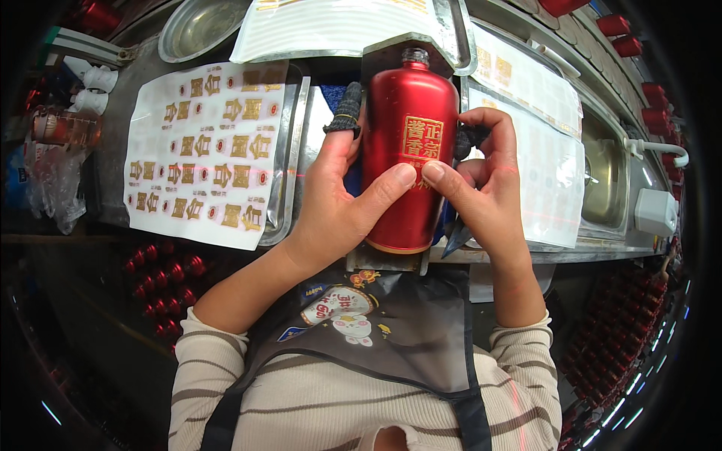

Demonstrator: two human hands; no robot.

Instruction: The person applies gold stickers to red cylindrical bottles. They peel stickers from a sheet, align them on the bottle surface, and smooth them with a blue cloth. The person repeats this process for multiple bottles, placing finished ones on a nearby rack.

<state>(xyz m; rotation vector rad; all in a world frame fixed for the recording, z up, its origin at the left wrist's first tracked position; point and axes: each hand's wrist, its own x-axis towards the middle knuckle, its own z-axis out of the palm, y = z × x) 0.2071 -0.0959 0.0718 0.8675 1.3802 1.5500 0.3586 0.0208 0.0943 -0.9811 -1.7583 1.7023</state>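
A glossy red bottle (410, 98) with gold characters on its front lies in a metal cradle (398, 41), its bare neck pointing away from me. My left hand (338, 188) grips the bottle's left side, thumb pressed on the front at the lower gold lettering. A dark cover with a yellow band sits on a finger of that hand. From the right side my right hand (489, 184) also grips it, thumb tip close to the other thumb and index finger bent. Dark covering shows on its fingers too. Beneath it pokes a dark pointed tool (456, 239), mostly hidden.
Left of the bottle, a sheet of gold-and-red decals (203, 161) lies over a metal tray (297, 150). More decal sheets (526, 165) are on the right, beside a sink (605, 177). A metal bowl (201, 28) and a ridged white sheet (338, 28) stand at the back.
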